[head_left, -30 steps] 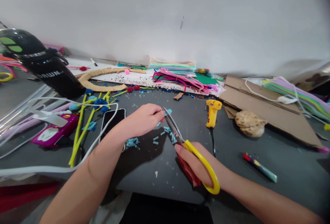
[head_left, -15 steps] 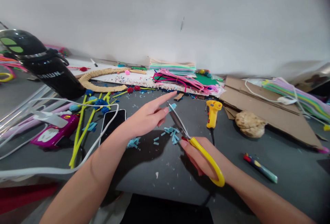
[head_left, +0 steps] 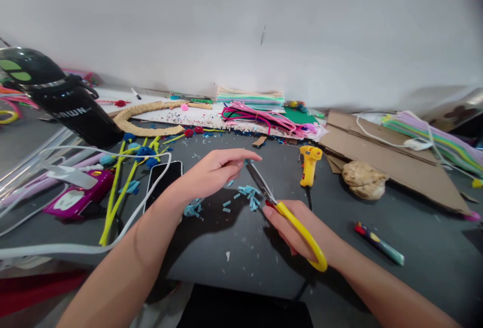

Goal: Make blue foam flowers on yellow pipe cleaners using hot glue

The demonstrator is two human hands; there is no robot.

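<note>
My right hand (head_left: 302,227) is closed around the yellow handles of a pair of scissors (head_left: 302,225). The blades point up and to the left, close together. Over their tips reaches my left hand (head_left: 211,174), index finger stretched out and the other fingers loosely bent. A bit of blue shows at the blade tips beneath that finger; the finger partly hides it, and whether they touch is unclear. Below lie a scatter of short light-blue strips (head_left: 251,197) and a second small heap of blue strips (head_left: 193,208) under my left wrist.
Left are a black bottle (head_left: 81,111), a phone (head_left: 166,179), a white cable (head_left: 124,232) and yellow pipe cleaners (head_left: 113,207). Right are a yellow glue gun (head_left: 310,164), a pale brown lump (head_left: 364,179), a marker-like tube (head_left: 379,243) and cardboard (head_left: 396,167). Pink pipe cleaners (head_left: 260,114) lie behind.
My left hand has turned and its index finger has come down over the scissors' tips, covering most of the blue piece there. The scissors stay nearly in place.
</note>
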